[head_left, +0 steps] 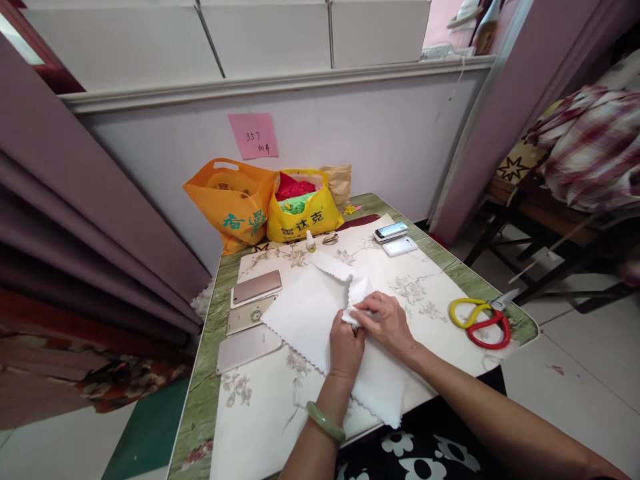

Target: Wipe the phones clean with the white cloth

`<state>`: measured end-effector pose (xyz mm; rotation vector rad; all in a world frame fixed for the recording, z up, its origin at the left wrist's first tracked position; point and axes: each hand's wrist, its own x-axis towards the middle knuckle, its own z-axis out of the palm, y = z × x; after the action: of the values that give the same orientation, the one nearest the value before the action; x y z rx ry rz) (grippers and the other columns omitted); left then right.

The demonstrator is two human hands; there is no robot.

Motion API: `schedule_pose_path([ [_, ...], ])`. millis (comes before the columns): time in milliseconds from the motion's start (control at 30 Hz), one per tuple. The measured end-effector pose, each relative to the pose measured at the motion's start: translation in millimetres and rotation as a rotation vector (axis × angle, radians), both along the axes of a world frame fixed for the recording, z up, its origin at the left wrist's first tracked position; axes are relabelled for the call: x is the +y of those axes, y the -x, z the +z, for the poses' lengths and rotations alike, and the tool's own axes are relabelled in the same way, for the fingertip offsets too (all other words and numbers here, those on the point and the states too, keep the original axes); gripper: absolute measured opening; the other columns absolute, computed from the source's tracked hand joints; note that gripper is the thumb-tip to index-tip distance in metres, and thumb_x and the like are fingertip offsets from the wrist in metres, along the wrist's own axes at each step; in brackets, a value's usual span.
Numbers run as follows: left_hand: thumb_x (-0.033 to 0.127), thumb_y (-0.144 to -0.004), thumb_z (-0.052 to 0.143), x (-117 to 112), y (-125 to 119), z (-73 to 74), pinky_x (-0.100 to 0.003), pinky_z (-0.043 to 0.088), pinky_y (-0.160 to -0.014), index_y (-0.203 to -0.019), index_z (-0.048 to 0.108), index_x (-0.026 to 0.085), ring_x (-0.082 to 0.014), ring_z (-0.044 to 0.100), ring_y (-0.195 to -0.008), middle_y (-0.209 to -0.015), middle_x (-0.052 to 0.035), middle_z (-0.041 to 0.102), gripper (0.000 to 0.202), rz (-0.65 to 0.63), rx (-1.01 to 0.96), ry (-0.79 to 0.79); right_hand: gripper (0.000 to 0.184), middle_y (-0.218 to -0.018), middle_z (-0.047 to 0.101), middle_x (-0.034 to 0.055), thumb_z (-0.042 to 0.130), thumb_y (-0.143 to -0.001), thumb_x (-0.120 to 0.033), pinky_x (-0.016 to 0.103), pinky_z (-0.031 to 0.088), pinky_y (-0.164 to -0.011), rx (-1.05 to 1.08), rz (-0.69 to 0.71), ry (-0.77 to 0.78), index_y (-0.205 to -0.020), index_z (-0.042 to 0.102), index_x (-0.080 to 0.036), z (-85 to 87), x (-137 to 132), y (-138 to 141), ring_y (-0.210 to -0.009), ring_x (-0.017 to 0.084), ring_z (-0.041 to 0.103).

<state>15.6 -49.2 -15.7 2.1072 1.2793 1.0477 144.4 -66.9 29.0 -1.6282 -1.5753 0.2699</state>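
A white cloth with zigzag-cut edges lies partly flat on the table and is bunched up in the middle. My left hand is closed around the gathered part, knuckles up. Just above it, my right hand pinches a fold of the same cloth between thumb and fingers, the two hands touching. A corner of the fabric hangs toward the table's front edge, below my hands. What lies inside the gathered fold is hidden by my fingers.
Phones lie in a column at left; a blue phone and a white phone lie at back right. Scissors rest at the right edge. An orange bag, a yellow bag and a small bottle stand behind.
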Motion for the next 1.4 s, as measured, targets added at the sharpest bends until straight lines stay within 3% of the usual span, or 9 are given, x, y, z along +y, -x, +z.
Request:
schedule_pose_path([
  [100, 0.013, -0.082, 0.055, 0, 1, 1.1, -0.033, 0.049, -0.079, -0.09, 0.06, 0.018, -0.0192, 0.058, -0.084, -0.088, -0.0049, 0.059, 0.011, -0.004, 0.007, 0.002, 0.014, -0.076, 0.066, -0.001, 0.066, -0.082, -0.039, 0.028, 0.04, -0.072, 0.039, -0.03, 0.016, -0.078, 0.073, -0.027, -2.0, 5, -3, -0.073, 0.015, 0.059],
  [300, 0.018, -0.084, 0.056, 0, 1, 5.5, -0.034, 0.049, -0.079, -0.106, 0.06, 0.02, -0.0199, 0.058, -0.085, -0.088, -0.004, 0.061, 0.022, -0.006, 0.035, -0.047, 0.016, -0.077, 0.068, -0.001, 0.066, -0.08, -0.039, 0.026, 0.04, -0.064, 0.107, -0.268, 0.078, -0.073, 0.072, -0.026, 9.0, 57, -34, -0.065, 0.014, 0.058],
  [500, 0.01, -0.08, 0.055, 0, 2, 1.6, -0.032, 0.05, -0.077, -0.091, 0.061, 0.018, -0.0189, 0.059, -0.083, -0.088, -0.0051, 0.06, 0.015, -0.021, -0.024, -0.021, 0.013, -0.075, 0.069, -0.0017, 0.068, -0.08, -0.036, 0.026, 0.039, -0.071, -0.006, 0.038, 0.04, -0.072, 0.071, -0.026, 14.0, 11, -5, -0.071, 0.014, 0.061],
  [600, 0.008, -0.077, 0.055, 0, 2, 1.7, -0.032, 0.051, -0.077, -0.087, 0.06, 0.018, -0.0181, 0.06, -0.083, -0.089, -0.0048, 0.06, 0.015, -0.03, -0.052, 0.019, 0.015, -0.074, 0.069, -0.0018, 0.067, -0.081, -0.039, 0.028, 0.039, -0.074, 0.005, 0.059, 0.053, -0.073, 0.071, -0.027, 10.7, -3, 3, -0.07, 0.014, 0.061],
  [867, 0.017, -0.084, 0.056, 1, 1, 7.7, -0.035, 0.05, -0.081, -0.106, 0.061, 0.019, -0.0203, 0.06, -0.088, -0.092, -0.0053, 0.062, 0.023, -0.005, 0.001, -0.012, 0.02, -0.073, 0.067, -0.001, 0.063, -0.078, -0.043, 0.026, 0.036, -0.061, 0.079, -0.234, 0.105, -0.07, 0.069, -0.025, 8.6, 63, -26, -0.064, 0.014, 0.056],
  [1000, 0.017, -0.083, 0.057, -1, 2, 9.1, -0.035, 0.05, -0.079, -0.105, 0.061, 0.019, -0.02, 0.059, -0.084, -0.087, -0.004, 0.061, 0.022, 0.0, 0.032, -0.026, 0.028, -0.069, 0.066, -0.0004, 0.06, -0.077, -0.049, 0.026, 0.036, -0.06, 0.287, -0.334, 0.112, -0.067, 0.067, -0.023, -5.0, 71, -37, -0.064, 0.015, 0.055],
  [1133, 0.017, -0.085, 0.056, -3, 2, 8.9, -0.035, 0.05, -0.081, -0.109, 0.06, 0.019, -0.0209, 0.059, -0.087, -0.089, -0.0046, 0.061, 0.025, 0.003, 0.048, -0.05, 0.04, -0.068, 0.064, -0.0003, 0.053, -0.08, -0.058, 0.025, 0.038, -0.057, 0.445, -0.363, 0.133, -0.074, 0.065, -0.021, -17.9, 52, -44, -0.06, 0.015, 0.053],
  [1300, 0.016, -0.086, 0.054, -3, 0, 6.1, -0.037, 0.049, -0.086, -0.112, 0.058, 0.019, -0.0216, 0.058, -0.093, -0.094, -0.006, 0.062, 0.027, -0.015, 0.067, -0.058, 0.044, -0.058, 0.048, -0.0041, 0.053, -0.08, -0.064, 0.023, 0.035, -0.05, 0.781, -0.173, 0.095, -0.079, 0.059, -0.021, -16.1, 33, -40, -0.053, 0.012, 0.042],
  [1400, 0.016, -0.087, 0.053, -3, -1, 5.2, -0.038, 0.048, -0.087, -0.114, 0.057, 0.019, -0.022, 0.057, -0.095, -0.097, -0.0068, 0.062, 0.028, -0.025, 0.079, -0.074, 0.046, -0.06, 0.046, -0.0034, 0.053, -0.08, -0.066, 0.024, 0.036, -0.053, 0.799, -0.13, 0.09, -0.073, 0.056, -0.021, -16.1, 31, -38, -0.057, 0.013, 0.042],
])
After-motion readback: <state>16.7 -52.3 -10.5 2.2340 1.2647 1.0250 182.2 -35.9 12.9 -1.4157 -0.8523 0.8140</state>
